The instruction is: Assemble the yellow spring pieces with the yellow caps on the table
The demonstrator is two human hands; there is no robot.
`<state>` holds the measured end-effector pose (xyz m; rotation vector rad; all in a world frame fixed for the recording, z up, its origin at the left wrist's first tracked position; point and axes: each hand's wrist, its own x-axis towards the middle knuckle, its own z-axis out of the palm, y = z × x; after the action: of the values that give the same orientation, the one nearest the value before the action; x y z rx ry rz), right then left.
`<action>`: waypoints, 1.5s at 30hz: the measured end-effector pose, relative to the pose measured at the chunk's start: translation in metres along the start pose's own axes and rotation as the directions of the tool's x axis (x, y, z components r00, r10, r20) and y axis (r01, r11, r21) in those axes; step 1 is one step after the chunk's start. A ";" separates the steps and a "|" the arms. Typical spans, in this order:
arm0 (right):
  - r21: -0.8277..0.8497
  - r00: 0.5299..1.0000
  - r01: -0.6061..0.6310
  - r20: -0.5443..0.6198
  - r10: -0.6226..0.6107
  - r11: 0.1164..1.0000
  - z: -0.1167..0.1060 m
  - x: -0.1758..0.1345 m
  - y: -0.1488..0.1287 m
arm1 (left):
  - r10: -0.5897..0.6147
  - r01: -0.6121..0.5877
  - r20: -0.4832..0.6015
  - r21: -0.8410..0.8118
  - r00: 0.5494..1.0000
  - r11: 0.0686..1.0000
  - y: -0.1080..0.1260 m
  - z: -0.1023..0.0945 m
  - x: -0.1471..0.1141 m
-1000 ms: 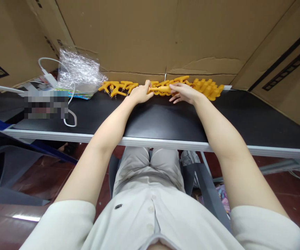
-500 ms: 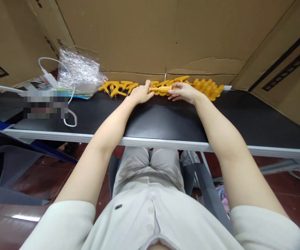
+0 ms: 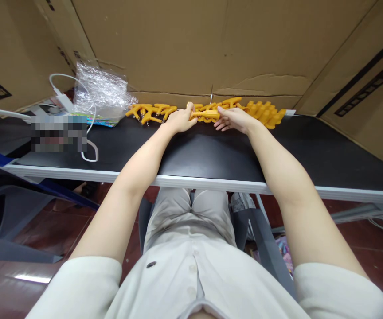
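Observation:
My left hand [image 3: 180, 119] is closed around the thin end of a yellow plastic piece [image 3: 208, 114], which lies sideways and has a wider, ribbed cylindrical end. At that ribbed end is my right hand [image 3: 234, 118], one fingertip against it and the other fingers loosely curved below. Behind and left of my hands lie several branched yellow parts [image 3: 150, 113] with small metal bits on their ends. More branched yellow parts [image 3: 232, 102] lie just behind my right hand. To the right stand several yellow round pieces [image 3: 266, 114], packed in rows.
The black tabletop [image 3: 208, 153] has a metal front edge [image 3: 211, 182]. A cardboard wall [image 3: 185, 48] stands behind. At left are a clear plastic bag [image 3: 100, 93], a white cable [image 3: 93, 153] and a blurred-out patch [image 3: 58, 133].
My right hand's fingers have shifted around the ribbed end, the lower ones dropping slightly away from it. My left hand stays in place with the yellow piece.

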<state>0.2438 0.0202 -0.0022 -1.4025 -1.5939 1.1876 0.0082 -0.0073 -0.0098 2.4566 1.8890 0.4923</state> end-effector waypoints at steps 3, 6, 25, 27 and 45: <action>-0.027 1.000 -0.020 -0.007 0.020 0.999 0.001 0.001 0.001 | 0.004 -0.004 0.000 0.012 1.000 1.000 0.000 0.001 0.001; -0.045 0.999 -0.040 -0.007 0.040 0.998 0.002 0.001 0.000 | 0.004 -0.005 0.007 0.028 1.000 1.000 0.000 0.001 0.000; 0.041 0.998 0.057 0.016 -0.058 0.998 -0.010 -0.009 -0.004 | 0.007 -0.007 0.009 0.036 1.000 0.999 -0.004 0.002 0.001; 0.050 0.998 0.060 0.021 -0.061 0.997 -0.010 -0.010 -0.004 | 0.010 -0.010 0.010 0.028 1.000 1.000 -0.003 0.001 0.001; 0.056 0.995 0.091 -0.036 -0.089 0.994 -0.005 -0.010 -0.007 | 0.027 -0.027 -0.001 0.013 1.000 1.000 -0.006 0.001 0.003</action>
<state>0.2479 0.0114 0.0064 -1.2942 -1.5701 1.1426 0.0030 -0.0026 -0.0113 2.4934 1.8682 0.4839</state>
